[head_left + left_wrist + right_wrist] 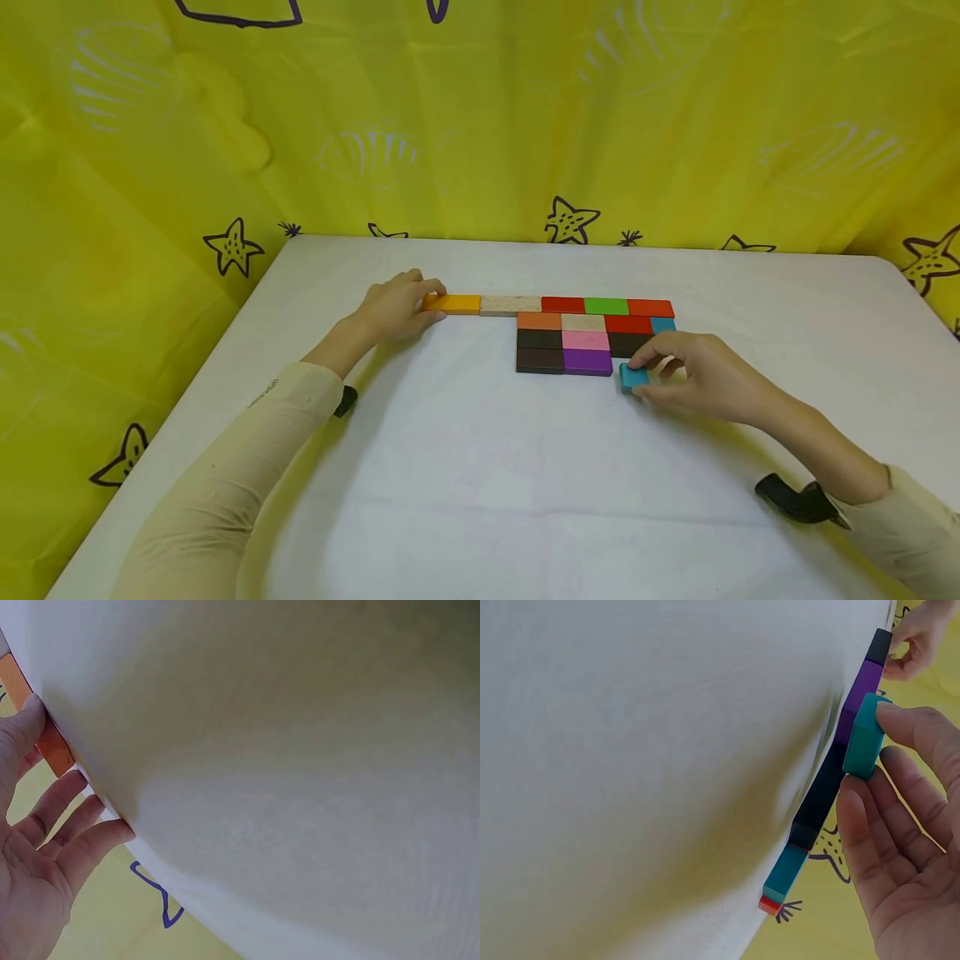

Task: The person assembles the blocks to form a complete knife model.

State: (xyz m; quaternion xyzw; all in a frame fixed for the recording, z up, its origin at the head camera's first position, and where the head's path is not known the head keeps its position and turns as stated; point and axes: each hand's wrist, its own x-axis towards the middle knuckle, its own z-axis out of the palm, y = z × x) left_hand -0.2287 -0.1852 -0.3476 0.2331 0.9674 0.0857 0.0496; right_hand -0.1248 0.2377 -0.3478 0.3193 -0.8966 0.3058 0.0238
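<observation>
My right hand (708,377) pinches a small blue block (633,377) between thumb and fingers, near the front right of a flat layout of coloured blocks. The right wrist view shows this blue block (865,735) in front of a purple block (861,694) and a dark block (821,787). At the far left end of the back row, my left hand (401,308) holds a yellow-orange block (461,305) with thumb and fingertips. In the left wrist view, the thumb lies against that block (56,750); part of it is hidden.
The back row continues with a speckled beige block (510,306), red blocks and a green block (606,306). Below it, shorter rows hold orange, black, pink (585,340) and purple (588,362) pieces. A yellow curtain (480,125) hangs behind the white table (480,467).
</observation>
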